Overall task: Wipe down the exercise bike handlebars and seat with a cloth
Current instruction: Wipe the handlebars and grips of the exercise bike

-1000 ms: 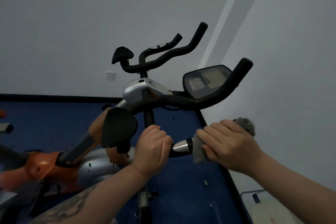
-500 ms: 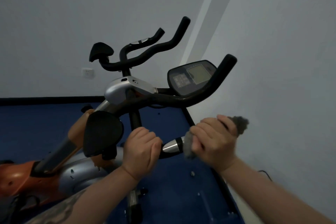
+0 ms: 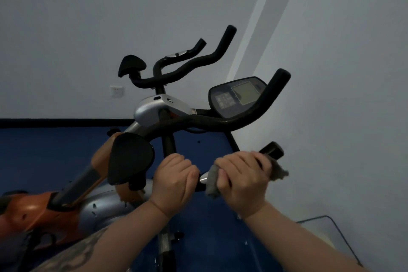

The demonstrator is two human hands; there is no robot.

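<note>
Since the earlier frame, right hand (image 3: 242, 180) has slid inward along the near handlebar (image 3: 270, 150), baring its black tip. Fingers curl around grey cloth (image 3: 212, 180) wrapped on the bar. Left hand (image 3: 174, 178) fists the bar beside it. Cloth looks soft, light; hold it bunched.

Your right hand (image 3: 241, 180) grips a grey cloth (image 3: 212, 180) with a soft, fuzzy, matt nap. The handlebars (image 3: 231, 120) carry a matt black covering with a finely textured, foam-like look. The grip's bare section (image 3: 204, 178) is smooth, shiny metal. The console (image 3: 237, 97) is glossy dark plastic. The frame shroud (image 3: 159, 107) is smooth, satin silver, and the lower cover (image 3: 28, 210) glossy orange.
</note>
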